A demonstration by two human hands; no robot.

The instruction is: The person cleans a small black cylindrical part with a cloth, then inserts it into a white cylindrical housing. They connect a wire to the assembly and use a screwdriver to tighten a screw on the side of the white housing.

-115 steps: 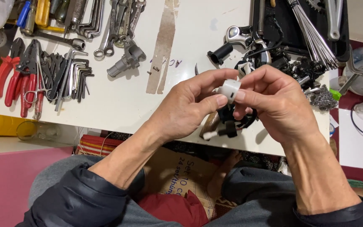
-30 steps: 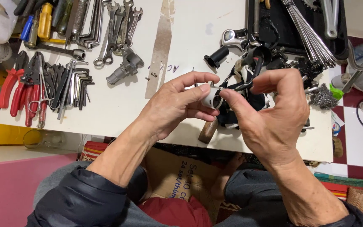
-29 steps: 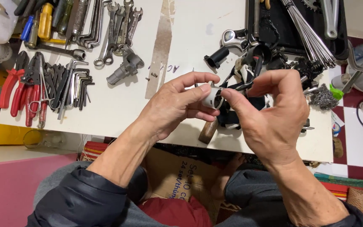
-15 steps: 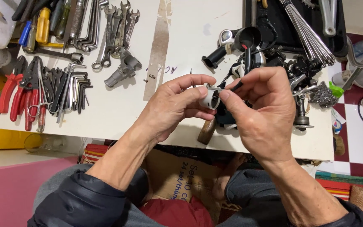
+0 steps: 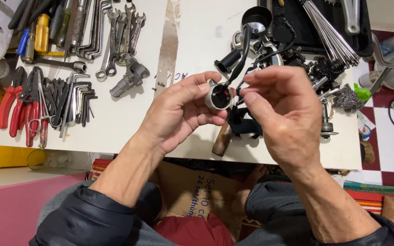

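My left hand (image 5: 178, 114) grips a small round grey housing (image 5: 218, 96) with a dark inside and a red piece in it, open end facing right. My right hand (image 5: 283, 114) is just right of it, thumb and forefinger pinched at thin black wires (image 5: 240, 84) that lead out of the housing toward the black parts behind. Both hands hover over the front of a white board (image 5: 115, 123). A wooden-handled tool (image 5: 223, 139) lies under the hands.
Red pliers (image 5: 10, 109), hex keys (image 5: 76, 102), spanners (image 5: 119, 27) and screwdrivers lie at the left. A black tray (image 5: 365, 43) with metal spokes (image 5: 329, 27) sits at the back right beside a heap of black parts. A cardboard box (image 5: 192, 191) rests below, by my lap.
The housing has turned so its open dark inside shows. My right fingers have drawn back from it to the right, now pinching the wires.
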